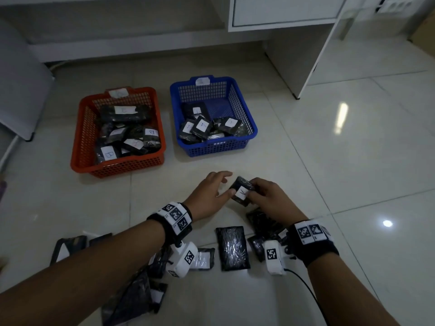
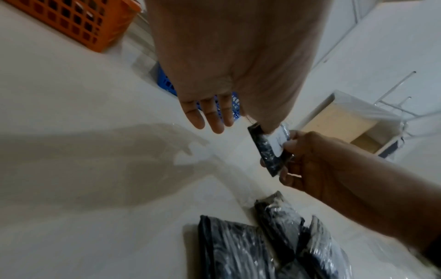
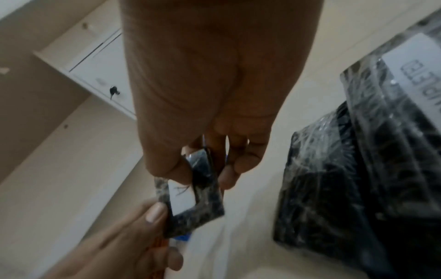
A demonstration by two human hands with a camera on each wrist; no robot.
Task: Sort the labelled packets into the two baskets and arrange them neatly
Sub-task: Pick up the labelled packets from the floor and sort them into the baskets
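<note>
Labels on both basket tags (image 1: 118, 92) too blurred to read. Packet (image 3: 393, 151) at 3 o'clock cut by frame edge.

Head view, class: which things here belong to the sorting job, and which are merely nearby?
Belong to the job:
held packet, gripped by right hand, touched by left hand
red basket
blue basket
loose packets on the floor

Merely nearby:
white cabinet
wall sockets

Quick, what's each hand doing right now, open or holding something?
Left hand: open, fingers straight, thumb touching the small black plastic-wrapped packet with a white label.
Right hand: closed around that packet, holding it above the floor.
</note>
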